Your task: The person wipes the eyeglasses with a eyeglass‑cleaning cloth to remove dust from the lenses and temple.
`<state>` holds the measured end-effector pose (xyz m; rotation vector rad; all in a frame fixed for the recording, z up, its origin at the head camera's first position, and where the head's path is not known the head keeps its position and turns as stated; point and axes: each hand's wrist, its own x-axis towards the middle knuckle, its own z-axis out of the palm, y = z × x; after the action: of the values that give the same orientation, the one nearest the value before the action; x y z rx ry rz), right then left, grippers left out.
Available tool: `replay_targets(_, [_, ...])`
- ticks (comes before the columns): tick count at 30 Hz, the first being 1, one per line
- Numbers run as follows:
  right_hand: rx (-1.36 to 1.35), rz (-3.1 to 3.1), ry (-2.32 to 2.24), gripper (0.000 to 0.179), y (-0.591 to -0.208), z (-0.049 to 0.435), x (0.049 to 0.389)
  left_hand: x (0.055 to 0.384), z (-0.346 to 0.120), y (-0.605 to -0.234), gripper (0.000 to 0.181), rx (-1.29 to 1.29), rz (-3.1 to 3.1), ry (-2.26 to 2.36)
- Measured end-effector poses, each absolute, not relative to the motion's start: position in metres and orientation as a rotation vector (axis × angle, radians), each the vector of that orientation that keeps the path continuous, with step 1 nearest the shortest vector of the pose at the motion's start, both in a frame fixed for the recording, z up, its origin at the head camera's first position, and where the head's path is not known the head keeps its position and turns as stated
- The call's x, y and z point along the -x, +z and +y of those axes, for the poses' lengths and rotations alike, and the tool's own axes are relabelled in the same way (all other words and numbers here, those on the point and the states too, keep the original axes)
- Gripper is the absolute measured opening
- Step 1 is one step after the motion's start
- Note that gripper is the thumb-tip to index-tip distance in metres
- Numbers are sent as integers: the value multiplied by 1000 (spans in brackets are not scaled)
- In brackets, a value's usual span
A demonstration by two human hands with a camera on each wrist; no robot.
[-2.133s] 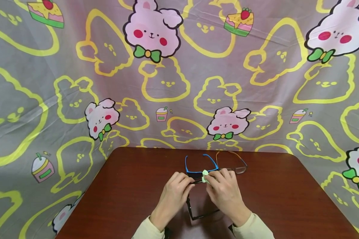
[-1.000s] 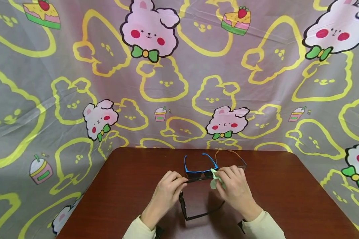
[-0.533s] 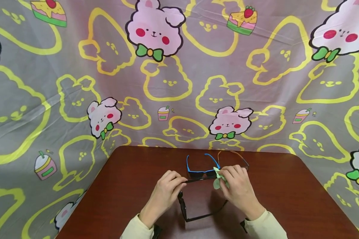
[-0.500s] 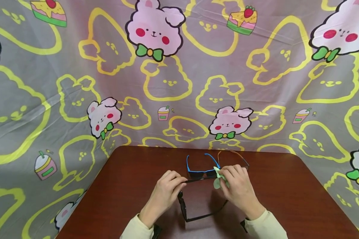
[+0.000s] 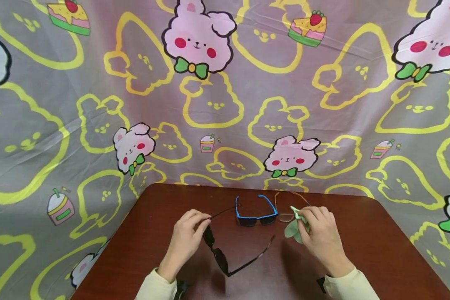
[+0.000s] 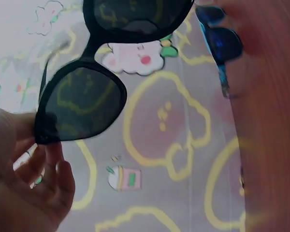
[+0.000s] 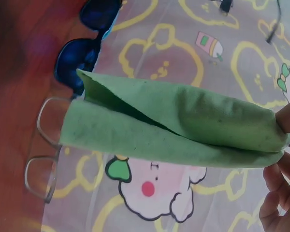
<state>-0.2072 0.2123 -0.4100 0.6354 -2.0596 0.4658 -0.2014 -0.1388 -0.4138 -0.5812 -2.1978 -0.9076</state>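
My left hand (image 5: 188, 236) pinches black sunglasses (image 5: 220, 259) by the corner where one temple meets the frame. Both their temples are unfolded, and the dark lenses slant down toward me above the table. In the left wrist view, thumb and fingers hold the outer edge of one lens of the sunglasses (image 6: 82, 104). To the right, my right hand (image 5: 321, 233) pinches a folded light green cloth (image 5: 294, 230), apart from the sunglasses. The right wrist view shows the cloth (image 7: 169, 118) hanging out from the fingertips in a loose fold.
Blue-framed sunglasses (image 5: 256, 218) stand with temples open on the brown table (image 5: 165, 237), beyond my hands. Beside them lie clear glasses (image 5: 286, 217) with orange-brown temples, partly hidden by the cloth and right hand. A patterned curtain (image 5: 225, 91) encloses the back and sides.
The cloth has come off the black sunglasses' upper temple and moved right with my right hand. My left hand has moved left and turned the sunglasses, so their lenses now show.
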Motion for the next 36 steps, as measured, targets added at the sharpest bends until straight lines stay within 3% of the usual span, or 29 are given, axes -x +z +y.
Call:
replay_targets(9, [-624,-2107,560,7,-423,222,196,221,-189,-415,8,127,-2409,-835])
replay_targets(14, [-620,-2114,713,30,-428,222,189,238,-225,-420,13,-35,-2532,-803])
replay_targets(18, [-619,-2109,943,35,-430,222,186,250,-249,-427,16,-160,-2589,-799])
replay_targets(27, [-340,-2292,1340,11,-425,225,186,269,-281,-444,21,-324,-2707,-798])
replay_targets(36, [-404,-2346,1449,7,-425,225,189,284,-293,-446,22,-435,-2792,-816])
